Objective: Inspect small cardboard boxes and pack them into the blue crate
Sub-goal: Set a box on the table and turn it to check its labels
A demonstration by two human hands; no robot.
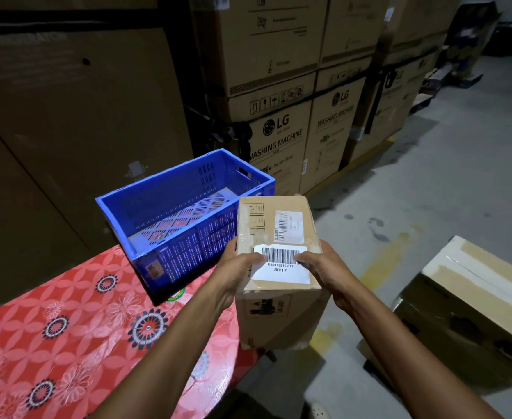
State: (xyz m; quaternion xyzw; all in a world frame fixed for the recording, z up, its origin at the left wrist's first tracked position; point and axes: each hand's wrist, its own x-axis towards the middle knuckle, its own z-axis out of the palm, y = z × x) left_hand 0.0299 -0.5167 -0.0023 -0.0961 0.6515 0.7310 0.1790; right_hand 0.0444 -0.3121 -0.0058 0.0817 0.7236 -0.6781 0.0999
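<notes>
I hold a small cardboard box (279, 225) in the air just right of the blue crate (146, 196). My left hand (236, 264) grips its left side, thumb on the top face. My right hand (318, 261) grips the right side, thumb beside a white barcode label reading 50/17. A second barcode sticker sits farther up the top face. The crate is perforated plastic and stands on the table with nothing inside it.
The table (67, 328) carries a red flowered cloth; its right edge runs under the held box. Stacked washing machine cartons (279, 137) stand behind the crate. A large taped carton (472, 297) lies on the concrete floor (415, 192) at the right.
</notes>
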